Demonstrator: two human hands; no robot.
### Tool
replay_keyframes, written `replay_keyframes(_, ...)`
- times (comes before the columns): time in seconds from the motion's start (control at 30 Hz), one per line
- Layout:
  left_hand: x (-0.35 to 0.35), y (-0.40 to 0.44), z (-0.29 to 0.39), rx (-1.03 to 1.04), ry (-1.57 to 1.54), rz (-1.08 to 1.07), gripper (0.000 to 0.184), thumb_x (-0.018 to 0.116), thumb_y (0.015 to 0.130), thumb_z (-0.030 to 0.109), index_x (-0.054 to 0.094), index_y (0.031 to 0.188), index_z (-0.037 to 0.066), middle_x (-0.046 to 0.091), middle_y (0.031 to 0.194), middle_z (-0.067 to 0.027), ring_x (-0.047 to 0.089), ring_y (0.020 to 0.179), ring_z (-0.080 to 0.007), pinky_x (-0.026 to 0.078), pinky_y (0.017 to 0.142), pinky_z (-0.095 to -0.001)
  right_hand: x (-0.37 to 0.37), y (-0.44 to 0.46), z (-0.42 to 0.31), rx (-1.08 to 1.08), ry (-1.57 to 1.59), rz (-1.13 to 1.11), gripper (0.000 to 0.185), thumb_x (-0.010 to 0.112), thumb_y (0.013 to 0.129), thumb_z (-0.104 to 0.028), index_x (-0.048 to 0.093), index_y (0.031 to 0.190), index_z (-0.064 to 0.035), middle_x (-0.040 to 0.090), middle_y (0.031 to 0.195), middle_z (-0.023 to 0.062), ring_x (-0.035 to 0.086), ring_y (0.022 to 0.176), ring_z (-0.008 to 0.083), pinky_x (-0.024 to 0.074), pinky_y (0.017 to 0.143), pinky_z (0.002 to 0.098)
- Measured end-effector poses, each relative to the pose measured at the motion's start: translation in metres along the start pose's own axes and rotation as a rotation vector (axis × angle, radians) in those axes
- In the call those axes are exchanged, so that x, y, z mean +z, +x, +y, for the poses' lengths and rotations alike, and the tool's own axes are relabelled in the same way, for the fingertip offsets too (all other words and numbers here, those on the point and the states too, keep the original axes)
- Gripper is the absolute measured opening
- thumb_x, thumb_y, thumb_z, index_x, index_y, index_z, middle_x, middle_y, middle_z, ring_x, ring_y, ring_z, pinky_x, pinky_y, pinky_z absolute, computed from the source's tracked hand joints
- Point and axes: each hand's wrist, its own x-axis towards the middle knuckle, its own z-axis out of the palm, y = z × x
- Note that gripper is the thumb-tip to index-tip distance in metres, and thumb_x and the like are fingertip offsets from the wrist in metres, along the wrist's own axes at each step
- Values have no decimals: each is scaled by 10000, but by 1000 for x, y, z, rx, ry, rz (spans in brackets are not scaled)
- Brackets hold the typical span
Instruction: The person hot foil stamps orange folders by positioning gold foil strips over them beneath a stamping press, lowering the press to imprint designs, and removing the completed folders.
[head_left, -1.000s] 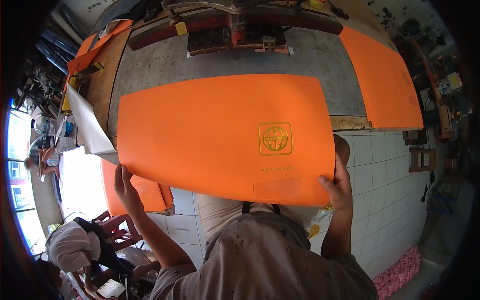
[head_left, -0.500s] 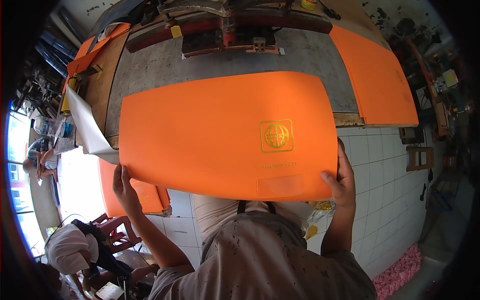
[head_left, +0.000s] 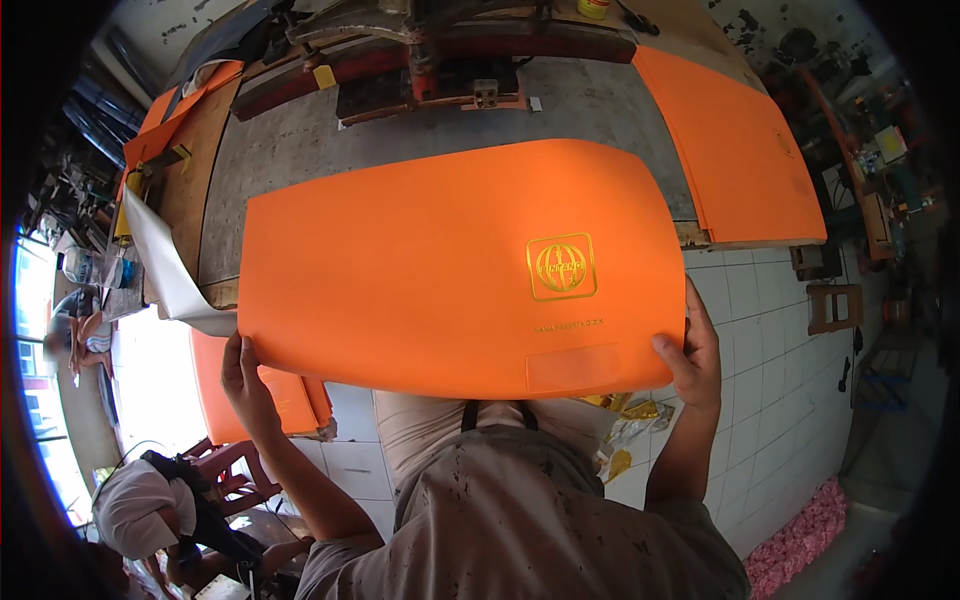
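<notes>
A wide orange sheet (head_left: 400, 270), slightly curved, is held up in front of my body. Stamped in gold near its right end is a globe emblem (head_left: 561, 267) in a square frame, with a small line of text and a faint rectangle beneath. My left hand (head_left: 245, 375) pinches the lower left corner. At the lower right edge my right hand (head_left: 695, 360) grips the sheet, thumb on the front and fingers behind. Beyond the sheet stands a metal press (head_left: 425, 60) on a grey worktable (head_left: 280, 150).
A stack of orange sheets (head_left: 735, 150) lies on the table's right side. More orange sheets (head_left: 290, 400) are piled low at left, near a seated person (head_left: 150, 510). A silvery sheet (head_left: 165, 260) hangs off the table's left edge. A wooden stool (head_left: 835, 308) stands on the tiled floor.
The orange sheet has tilted slightly, and its emblem now catches more light. My right hand has shifted a little to the right. The surroundings appear slightly shifted left in view.
</notes>
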Motion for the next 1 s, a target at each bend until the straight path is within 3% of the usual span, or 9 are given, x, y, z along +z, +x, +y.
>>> replay_keyframes(0.37, 19, -11, 13, -1, -36, -83, 288, 591, 1051, 186, 659, 1210, -45, 706, 1046, -51, 629, 970, -99, 489, 856, -267, -40, 6, -19, -24, -118, 63, 679, 584, 942, 7, 315, 1561, 89, 484, 1538, 201, 470, 1423, 239, 336, 1178, 357)
replay_keyframes(0.5, 33, -24, 31, -2, -231, -459, 311, 606, 997, 56, 570, 1290, -45, 709, 1129, -79, 644, 1031, -115, 488, 891, -258, -92, 23, -52, -115, -392, 207, 609, 616, 978, -83, 407, 1533, 56, 490, 1543, 166, 482, 1407, 222, 339, 1175, 346)
replay_keyframes(0.67, 145, -75, 110, 5, -437, -663, 437, 625, 966, -10, 483, 1380, -12, 699, 1167, -110, 672, 967, -120, 537, 773, -243, -218, 77, -128, -126, -705, 357, 577, 657, 975, -220, 511, 1486, 5, 588, 1450, 113, 526, 1348, 184, 361, 1151, 333)
replay_keyframes(0.77, 241, -92, 167, 126, -515, -784, 417, 623, 1022, 64, 450, 1391, -26, 680, 1219, -166, 684, 1134, -217, 563, 937, -329, -318, 121, -156, -27, -781, 376, 576, 647, 1006, -282, 499, 1514, -53, 594, 1455, 85, 540, 1342, 177, 391, 1130, 345)
replay_keyframes(0.8, 274, -96, 181, 54, -631, -811, 398, 610, 1028, 60, 456, 1381, -38, 677, 1226, -171, 683, 1125, -206, 567, 920, -322, -361, 139, -153, -61, -833, 428, 559, 650, 1004, -290, 519, 1495, -60, 622, 1406, 95, 568, 1300, 196, 404, 1113, 353)
replay_keyframes(0.83, 306, -96, 192, 147, -687, -813, 380, 597, 1034, 59, 454, 1365, -61, 671, 1233, -181, 675, 1137, -204, 562, 927, -318, -402, 157, -146, -95, -886, 480, 541, 653, 1001, -299, 540, 1477, -66, 650, 1358, 105, 596, 1258, 215, 418, 1097, 362)
replay_keyframes(0.87, 329, -91, 204, 41, -676, -896, 488, 632, 1027, 114, 418, 1425, -71, 661, 1277, -188, 660, 1153, -208, 552, 929, -309, -423, 167, -136, -130, -939, 530, 524, 657, 999, -307, 561, 1458, -73, 678, 1309, 115, 625, 1215, 234, 431, 1080, 370)
replay_keyframes(0.97, 376, -93, 198, 72, -718, -864, 648, 658, 1018, 179, 336, 1521, -71, 579, 1396, -242, 637, 1223, -241, 541, 970, -331, -415, 185, -93, -215, -1721, 899, 519, 685, 980, -311, 579, 1431, -77, 686, 1260, 177, 640, 1165, 330, 470, 1033, 435)
replay_keyframes(1.0, 385, -92, 193, 76, -677, -842, 680, 663, 1016, 195, 318, 1538, -70, 557, 1423, -255, 630, 1242, -252, 537, 981, -336, -381, 187, -81, -326, -1596, 766, 512, 710, 958, -306, 597, 1402, -76, 660, 1287, 210, 617, 1190, 380, 479, 1009, 486)
